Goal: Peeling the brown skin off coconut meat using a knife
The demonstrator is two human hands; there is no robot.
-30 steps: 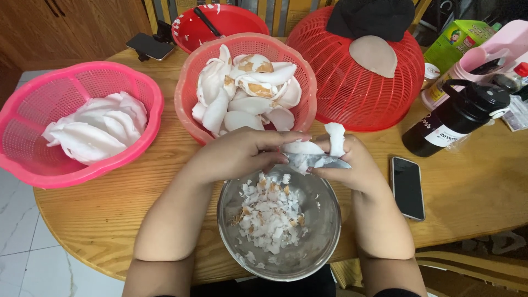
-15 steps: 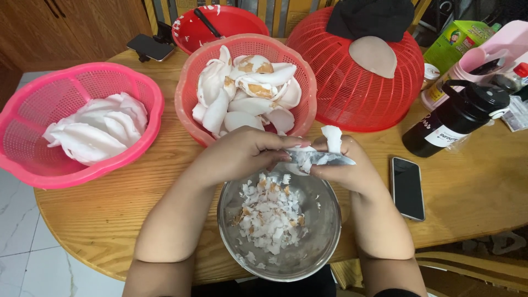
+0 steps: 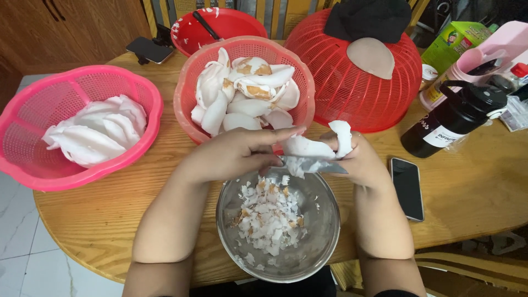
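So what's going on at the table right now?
A person is paring a white coconut piece over a steel bowl half filled with white and brown shavings. The right hand holds the piece, and the left hand works a knife against it. Behind the hands, a salmon-red basket holds pieces still showing brown skin, and a pink basket to the left holds clean white ones. A phone lies to the right.

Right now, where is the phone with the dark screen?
In the head view, the phone lies flat on the wooden table, on the person's right, beside the right hand and below the black bottle.
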